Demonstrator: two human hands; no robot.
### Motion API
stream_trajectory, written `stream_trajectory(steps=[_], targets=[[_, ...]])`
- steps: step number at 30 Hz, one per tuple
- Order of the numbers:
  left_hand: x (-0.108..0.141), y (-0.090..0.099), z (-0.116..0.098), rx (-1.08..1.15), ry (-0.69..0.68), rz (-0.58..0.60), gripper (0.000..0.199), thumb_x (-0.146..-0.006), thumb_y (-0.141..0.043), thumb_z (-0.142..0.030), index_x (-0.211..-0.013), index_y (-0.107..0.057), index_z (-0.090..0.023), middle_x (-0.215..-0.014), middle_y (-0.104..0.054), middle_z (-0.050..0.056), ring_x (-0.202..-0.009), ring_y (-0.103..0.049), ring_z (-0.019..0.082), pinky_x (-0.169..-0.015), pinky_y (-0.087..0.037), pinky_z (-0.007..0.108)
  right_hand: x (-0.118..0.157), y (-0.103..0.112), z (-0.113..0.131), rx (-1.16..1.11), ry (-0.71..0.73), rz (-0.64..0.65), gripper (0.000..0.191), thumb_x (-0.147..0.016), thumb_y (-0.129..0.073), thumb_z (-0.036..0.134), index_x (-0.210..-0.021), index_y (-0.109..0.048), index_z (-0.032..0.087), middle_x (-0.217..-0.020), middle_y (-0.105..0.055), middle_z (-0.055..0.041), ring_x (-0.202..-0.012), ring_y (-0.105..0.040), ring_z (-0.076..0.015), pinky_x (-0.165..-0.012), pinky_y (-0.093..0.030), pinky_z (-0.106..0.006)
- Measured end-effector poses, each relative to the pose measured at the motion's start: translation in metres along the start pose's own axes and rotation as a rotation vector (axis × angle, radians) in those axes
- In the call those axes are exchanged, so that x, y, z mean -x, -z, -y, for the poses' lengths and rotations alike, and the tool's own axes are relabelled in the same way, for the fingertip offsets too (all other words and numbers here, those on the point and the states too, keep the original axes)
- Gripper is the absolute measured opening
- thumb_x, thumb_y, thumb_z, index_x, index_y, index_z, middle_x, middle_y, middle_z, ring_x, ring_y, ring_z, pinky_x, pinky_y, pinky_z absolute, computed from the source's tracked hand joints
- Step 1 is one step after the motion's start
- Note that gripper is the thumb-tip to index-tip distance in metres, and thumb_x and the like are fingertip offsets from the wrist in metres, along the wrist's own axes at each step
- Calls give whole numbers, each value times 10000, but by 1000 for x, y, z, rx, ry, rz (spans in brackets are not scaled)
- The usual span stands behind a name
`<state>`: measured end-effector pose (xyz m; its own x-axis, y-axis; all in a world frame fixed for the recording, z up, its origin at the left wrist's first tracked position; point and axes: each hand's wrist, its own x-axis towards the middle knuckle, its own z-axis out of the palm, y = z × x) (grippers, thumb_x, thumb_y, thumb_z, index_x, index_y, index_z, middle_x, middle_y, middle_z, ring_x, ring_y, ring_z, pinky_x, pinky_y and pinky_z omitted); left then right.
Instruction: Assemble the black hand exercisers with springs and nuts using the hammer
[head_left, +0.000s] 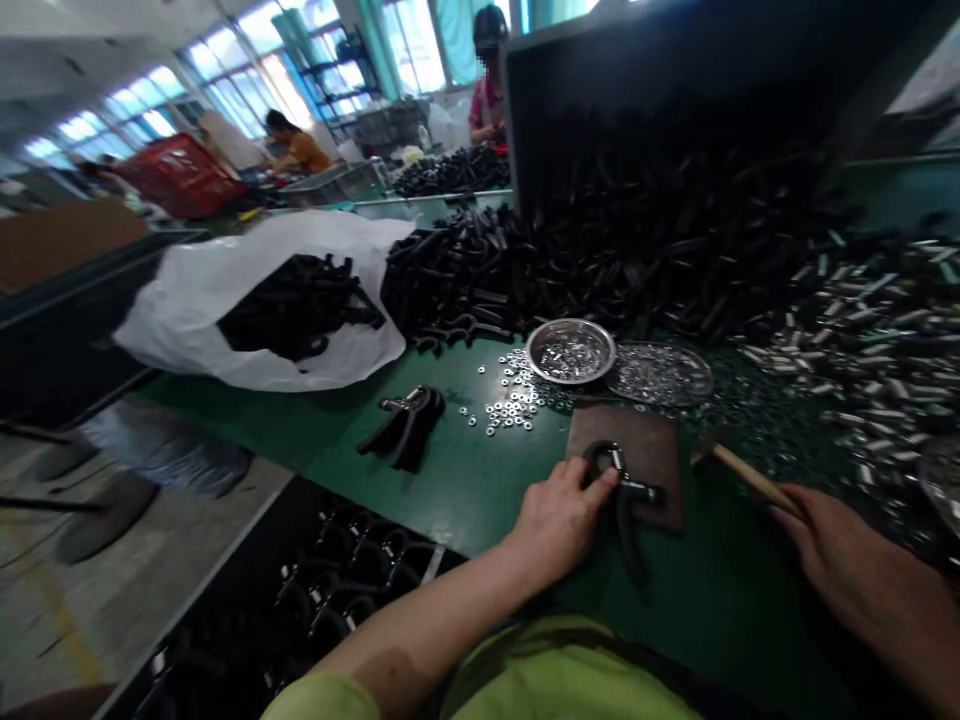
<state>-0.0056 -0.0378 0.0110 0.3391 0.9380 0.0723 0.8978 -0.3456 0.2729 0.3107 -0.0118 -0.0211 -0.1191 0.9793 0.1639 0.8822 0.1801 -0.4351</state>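
Head view: left fingers (581,482) closed on black hand grip (624,520) atop metal plate (637,430); right fingers (810,525) wrapped round hammer (750,478).

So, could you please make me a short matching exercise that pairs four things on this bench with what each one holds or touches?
Column 1
1. Left hand
2. Right hand
3. Round steel dish
4. White plastic bag

Column 2
A. Grips a wooden hammer handle
B. Holds a heap of black curved parts
C. Grasps a black curved part over a brown plate
D. Holds small silver washers

Right pairs: 1-C, 2-A, 3-D, 4-B
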Motion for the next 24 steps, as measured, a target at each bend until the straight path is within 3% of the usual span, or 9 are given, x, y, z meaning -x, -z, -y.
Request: stream_trajectory(steps=[2, 4, 6, 10, 13, 17, 22, 24], targets=[[-2, -2, 0, 7, 20, 42, 444, -896, -418, -220, -1327, -406, -326, -1071, -524, 80, -911, -511, 215, -591, -464, 254, -13, 12, 40, -50, -68, 111, 454, -882, -306, 487, -1276, -483, 347, -1140, -649, -111, -928, -650, -312, -765, -505, -499], [-3, -3, 0, 13, 18, 62, 451, -897, -409, -204, -1330, -401, -332, -1068, -517, 78, -921, -506, 216, -594, -468, 252, -24, 16, 72, -120, 1, 120, 453, -917, -280, 418, -1328, -426, 295, -1271, -586, -64, -1101, -590, -261, -911, -483, -442], [-3, -4, -1, 18, 6, 64, 453, -896, -406, -191, -1330, -404, -322, -1062, -515, 78, -927, -504, 215, -614, -480, 261, -30, 11, 90, -133, 79, 149, 449, -928, -282, 354, -1343, -416, 249, -1312, -556, -60, -1155, -558, -234, -963, -463, -411], [-3, -6, 0, 19, -2, 44, 450, -889, -420, -176, -1321, -417, -304, -1064, -519, 79, -921, -508, 203, -674, -502, 284, -29, 3, 97, -97, 140, 227, 408, -927, -310, 301, -1284, -488, 218, -1257, -600, -69, -1092, -604, -225, -912, -504, -396], [-2, -10, 3, 67, -12, 18, 435, -886, -423, -171, -1302, -433, -296, -1065, -531, 68, -920, -520, 191, -734, -513, 307, -20, 19, 104, -146, 168, 128, 385, -935, -330, 286, -1286, -478, 234, -1235, -617, -48, -1078, -613, -208, -902, -514, -366], [-1, -19, 9, 191, 46, -68, 429, -838, -504, -181, -1262, -441, -183, -1072, -560, 85, -978, -537, 206, -867, -497, 361, 0, 40, 114, -187, 275, -30, 407, -927, -376, 235, -1330, -415, 267, -1221, -626, -38, -1037, -634, -193, -879, -527, -325], [0, -24, 10, 228, 91, -105, 383, -815, -531, -187, -1191, -471, -149, -1013, -594, 88, -948, -563, 212, -864, -501, 373, 18, 18, 103, -9, 352, 145, 410, -927, -371, 224, -1332, -432, 249, -1164, -652, -58, -924, -675, -207, -773, -570, -353], [-1, -24, 9, 216, 81, -115, 381, -812, -528, -181, -1188, -472, -153, -1001, -597, 83, -938, -566, 214, -854, -505, 369, 20, 14, 102, 11, 347, 159, 402, -934, -365, 236, -1329, -436, 241, -1168, -650, -61, -915, -676, -203, -768, -570, -353]])
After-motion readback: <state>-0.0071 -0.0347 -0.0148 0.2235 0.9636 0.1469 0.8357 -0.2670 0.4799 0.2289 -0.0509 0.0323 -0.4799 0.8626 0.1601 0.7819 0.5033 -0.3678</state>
